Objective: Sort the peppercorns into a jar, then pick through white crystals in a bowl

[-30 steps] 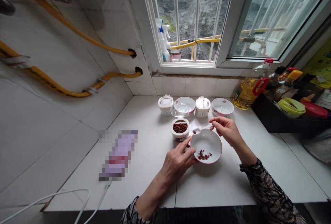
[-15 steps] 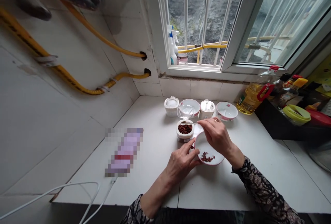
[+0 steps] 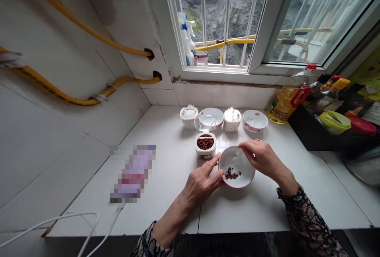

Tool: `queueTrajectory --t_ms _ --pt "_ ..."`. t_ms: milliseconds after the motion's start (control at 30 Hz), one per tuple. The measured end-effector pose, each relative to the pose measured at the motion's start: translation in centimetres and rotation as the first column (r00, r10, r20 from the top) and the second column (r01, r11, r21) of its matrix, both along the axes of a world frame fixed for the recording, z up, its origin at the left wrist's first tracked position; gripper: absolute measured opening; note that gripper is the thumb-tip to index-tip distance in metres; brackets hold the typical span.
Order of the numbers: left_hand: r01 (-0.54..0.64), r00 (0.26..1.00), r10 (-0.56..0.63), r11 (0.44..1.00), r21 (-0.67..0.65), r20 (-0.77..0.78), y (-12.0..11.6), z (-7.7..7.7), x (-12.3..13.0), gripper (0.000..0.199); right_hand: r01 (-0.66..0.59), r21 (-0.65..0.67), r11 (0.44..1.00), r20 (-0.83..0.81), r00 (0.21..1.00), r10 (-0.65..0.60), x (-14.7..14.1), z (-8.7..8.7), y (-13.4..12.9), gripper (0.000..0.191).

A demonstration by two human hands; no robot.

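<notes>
My left hand (image 3: 204, 182) grips the left rim of a white bowl with a red edge (image 3: 247, 176). A small heap of dark red dried spice, like Sichuan peppercorns (image 3: 232, 173), lies in the bowl's lower left. Over the right rim, my right hand (image 3: 264, 158) pinches a small pale spoon (image 3: 236, 159), its tip down inside the bowl; my fingers cover the handle. Just left of the bowl stands a white spice jar (image 3: 205, 153) with its clear lid flipped up, filled with the same red spice.
Behind are two lidded white jars (image 3: 189, 121) (image 3: 232, 125) and two patterned bowls (image 3: 216, 114) (image 3: 255, 125). An oil bottle (image 3: 283, 101) and a black rack (image 3: 305, 132) of condiments stand right. A blurred purple phone-like object (image 3: 135, 170) with a white cable (image 3: 111, 227) lies left.
My right hand has moved the spoon from over the open spice jar, rightward and down into the bowl. My left hand keeps its hold on the bowl. The view has shifted slightly.
</notes>
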State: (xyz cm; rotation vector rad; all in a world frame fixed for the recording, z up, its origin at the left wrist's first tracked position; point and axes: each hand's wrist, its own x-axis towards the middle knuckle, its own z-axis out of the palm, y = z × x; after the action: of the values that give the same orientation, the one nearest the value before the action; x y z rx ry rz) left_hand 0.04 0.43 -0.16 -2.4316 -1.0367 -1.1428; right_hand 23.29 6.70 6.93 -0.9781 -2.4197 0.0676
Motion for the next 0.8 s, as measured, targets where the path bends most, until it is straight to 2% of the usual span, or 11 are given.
queueTrajectory --t_ms 200,333,567,800 --pt "-0.004 1.000 0.004 1.000 -0.005 -0.008 0.0 0.1 -0.1 0.011 -0.070 -0.077 0.995 -0.007 0.998 0.069 -0.9 -1.0 -1.0 0.019" --pt "-0.013 1.000 0.013 1.000 -0.021 -0.016 0.0 0.1 -0.1 0.011 -0.082 -0.177 0.981 -0.088 0.994 0.068 -1.6 -1.3 -1.7 0.018" --pt "-0.004 1.000 0.004 1.000 -0.011 -0.017 0.0 -0.2 0.0 0.009 -0.006 -0.418 0.908 -0.298 0.946 -0.131 -2.0 -1.4 -1.7 0.021" --pt "-0.009 1.000 0.009 1.000 -0.007 -0.023 0.0 -0.1 0.0 0.011 -0.005 -0.608 0.794 -0.461 0.817 -0.347 -1.3 -0.8 -1.2 0.021"
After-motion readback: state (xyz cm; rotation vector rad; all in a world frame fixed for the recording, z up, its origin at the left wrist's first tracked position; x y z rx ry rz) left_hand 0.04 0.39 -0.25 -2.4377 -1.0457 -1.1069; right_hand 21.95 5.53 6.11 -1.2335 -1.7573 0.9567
